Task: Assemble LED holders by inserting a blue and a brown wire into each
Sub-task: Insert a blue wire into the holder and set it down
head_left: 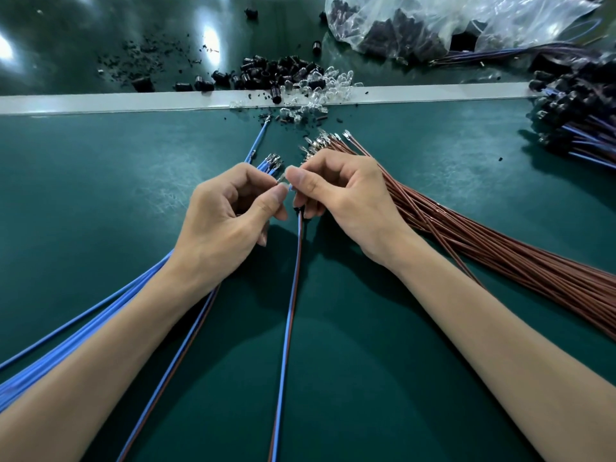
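Green mat [100, 195], brown wire bundle [500, 255] on the right, blue wire bundle [66, 341] on the left. Left hand [226, 215] and right hand [343, 201], fingers curled, both pinch 1 tiny clear part [282, 180] mid-mat. A blue-brown pair [291, 295] trails down from the right hand. Looks mid-insertion to me; next up is probably a straight, steady push.

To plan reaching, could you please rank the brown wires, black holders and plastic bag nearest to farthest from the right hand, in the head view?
1. Brown wires, right beside the right hand.
2. Black holders, ahead, slightly left.
3. Plastic bag, far back right.
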`<move>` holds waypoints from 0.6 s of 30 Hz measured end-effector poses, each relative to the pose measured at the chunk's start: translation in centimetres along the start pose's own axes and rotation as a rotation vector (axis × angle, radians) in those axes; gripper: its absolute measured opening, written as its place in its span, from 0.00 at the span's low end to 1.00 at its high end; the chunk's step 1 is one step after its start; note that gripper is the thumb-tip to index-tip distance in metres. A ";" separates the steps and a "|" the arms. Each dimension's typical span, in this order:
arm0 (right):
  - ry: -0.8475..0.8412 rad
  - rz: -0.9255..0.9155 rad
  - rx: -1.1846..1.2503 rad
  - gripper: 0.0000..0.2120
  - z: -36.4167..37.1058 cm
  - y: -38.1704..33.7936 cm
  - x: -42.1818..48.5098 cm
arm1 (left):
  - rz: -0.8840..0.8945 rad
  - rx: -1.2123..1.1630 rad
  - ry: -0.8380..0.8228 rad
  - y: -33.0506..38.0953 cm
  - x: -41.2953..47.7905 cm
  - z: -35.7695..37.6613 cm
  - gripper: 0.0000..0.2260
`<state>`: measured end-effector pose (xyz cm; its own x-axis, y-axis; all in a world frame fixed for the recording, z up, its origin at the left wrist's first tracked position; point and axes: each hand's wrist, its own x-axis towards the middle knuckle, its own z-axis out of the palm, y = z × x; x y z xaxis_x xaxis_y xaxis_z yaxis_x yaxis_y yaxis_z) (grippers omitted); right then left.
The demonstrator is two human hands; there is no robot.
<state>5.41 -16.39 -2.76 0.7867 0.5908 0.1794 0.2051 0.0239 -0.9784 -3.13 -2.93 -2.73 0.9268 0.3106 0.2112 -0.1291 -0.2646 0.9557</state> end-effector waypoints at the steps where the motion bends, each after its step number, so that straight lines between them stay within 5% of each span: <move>1: -0.016 -0.002 0.002 0.06 0.0 0.0 0.0 | 0.000 -0.010 -0.010 0.0 0.0 -0.1 0.05; 11: -0.074 0.000 -0.011 0.03 -0.1 -0.5 0.0 | 0.001 -0.067 0.001 0.0 0.2 -0.3 0.07; 18: 0.118 -0.109 -0.670 0.07 -1.2 -1.4 8.3 | 0.003 -0.050 0.018 -0.3 0.3 0.0 0.06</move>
<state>12.41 -12.49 0.19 0.7911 0.5210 0.3205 0.5730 -0.4479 -0.6864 -2.79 -2.75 -2.96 0.9198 0.3267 0.2172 -0.1496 -0.2199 0.9640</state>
